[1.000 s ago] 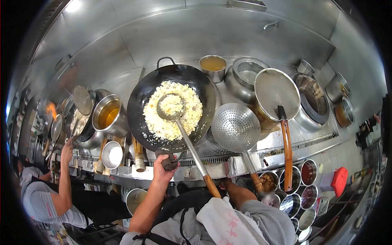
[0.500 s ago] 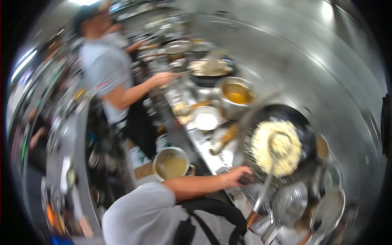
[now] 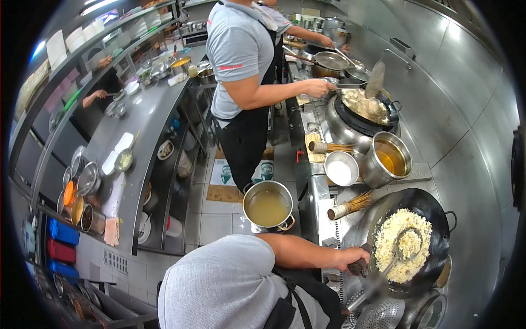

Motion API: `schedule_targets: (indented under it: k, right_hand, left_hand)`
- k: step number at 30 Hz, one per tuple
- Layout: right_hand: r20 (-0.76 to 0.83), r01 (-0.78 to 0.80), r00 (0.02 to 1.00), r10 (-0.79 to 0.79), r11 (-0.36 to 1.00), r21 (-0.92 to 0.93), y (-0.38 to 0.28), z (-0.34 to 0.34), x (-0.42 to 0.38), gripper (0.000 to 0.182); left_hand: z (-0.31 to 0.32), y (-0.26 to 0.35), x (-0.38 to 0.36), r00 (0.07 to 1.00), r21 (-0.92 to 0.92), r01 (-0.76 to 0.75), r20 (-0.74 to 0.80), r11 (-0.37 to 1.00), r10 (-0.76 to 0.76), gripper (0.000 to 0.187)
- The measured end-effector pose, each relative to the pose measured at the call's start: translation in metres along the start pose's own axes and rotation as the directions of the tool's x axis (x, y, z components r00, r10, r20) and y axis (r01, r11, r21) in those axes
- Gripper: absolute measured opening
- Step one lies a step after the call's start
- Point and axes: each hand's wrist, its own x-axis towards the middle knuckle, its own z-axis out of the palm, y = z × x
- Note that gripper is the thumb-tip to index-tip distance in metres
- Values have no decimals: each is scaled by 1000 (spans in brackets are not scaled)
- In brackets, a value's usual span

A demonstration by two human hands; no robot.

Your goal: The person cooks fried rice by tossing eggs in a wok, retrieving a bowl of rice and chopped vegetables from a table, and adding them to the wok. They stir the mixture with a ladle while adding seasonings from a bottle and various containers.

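Observation:
My left hand [image 3: 350, 259] is closed around the short handle [image 3: 359, 267] at the near-left side of a black wok [image 3: 441, 241]. Pale yellow fried rice [image 3: 388, 237] lies spread over the wok's bottom. The bowl of a metal ladle [image 3: 409, 244] rests on the rice, with some grains in it. Its shaft slants down toward the bottom of the view, partly blurred. My right hand does not show. Below the wok is a perforated strainer [image 3: 378, 313].
Two bamboo brushes [image 3: 350, 205], a white-filled bowl [image 3: 338, 169] and a pot of amber oil [image 3: 391, 157] stand beyond the wok. A pot of cloudy liquid [image 3: 268, 206] is at my left. A co-worker [image 3: 238, 60] holds a skimmer [image 3: 376, 80] over another wok.
My view has swung to the left and become sharper, so the scene sits further right. My left hand stays on the wok's handle and the ladle remains in the rice.

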Motion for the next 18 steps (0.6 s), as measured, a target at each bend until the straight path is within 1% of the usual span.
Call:
schedule_targets:
  k: [1, 3, 4, 6, 7, 8, 9, 10, 11, 12, 13, 14, 15, 16, 17, 18]
  right_hand:
    - [-40, 25, 999, -25, 1000, -3, 6, -12, -3, 44]
    - [-132, 68, 989, -69, 998, -13, -7, -48, -8, 46]
    - [-185, 86, 979, -88, 996, -19, -14, -66, -15, 47]
    - [-315, 105, 943, -111, 994, -36, 3, -99, -37, 49]
    - [-402, 104, 909, -115, 993, -49, -2, -119, -52, 50]
    - [-504, 93, 856, -117, 993, -71, -8, -143, -71, 51]
    - [-612, 74, 782, -121, 992, -102, -18, -166, -97, 52]
    - [-542, 270, 779, -316, 949, -165, -74, -177, -90, 74]
    - [-427, 346, 777, -462, 880, -324, -117, -195, -78, 73]
    - [-439, 407, 764, -473, 881, -242, -126, -208, -56, 64]
    - [-412, 456, 790, -455, 884, -101, -173, -225, -37, 39]
    - [-447, 590, 681, -580, 796, -134, -199, -241, -14, 23]
    - [-478, 669, 634, -608, 742, -56, -231, -255, -1, 18]
    - [-449, 782, 570, -688, 621, 42, -260, -274, 12, 18]
    - [-499, 813, 570, -652, 535, 230, -292, -285, 12, 20]
    - [-432, 885, 462, -775, 438, 161, -313, -305, 18, 19]
  left_hand:
    - [0, 0, 0, 1000, 0, 7, 6, 1000, -7, 17]
    - [3, 1, 1, 999, -13, 23, 25, 1000, -23, 15]
    - [5, 1, 3, 1000, -12, 21, 2, 1000, -21, 14]
    - [8, -3, 12, 999, -23, 18, -34, 1000, -19, 12]
    - [13, 0, 8, 1000, -74, 1, 16, 997, 0, 10]
    - [19, 2, 9, 1000, -84, 14, -4, 996, -14, 9]
    - [17, -1, 23, 998, -81, -13, 60, 997, 18, 8]
    - [19, -1, 32, 989, -118, 36, 144, 992, -18, 9]
    - [13, -5, 49, 979, -91, 111, 181, 990, -93, 13]
    - [9, -7, 55, 979, 19, 166, 114, 986, -167, 15]
    - [3, -10, 54, 960, 30, 162, 228, 986, -165, 19]
    - [20, -1, 18, 988, 31, 129, 78, 991, -131, 22]
    - [10, 2, -11, 971, 1, 144, 193, 990, -142, 26]
    - [26, 20, -55, 977, -34, 213, 35, 976, -212, 27]
    - [24, 23, -71, 986, -72, 163, 44, 984, -160, 32]
    - [39, 39, -88, 985, 2, 161, 56, 987, -161, 31]
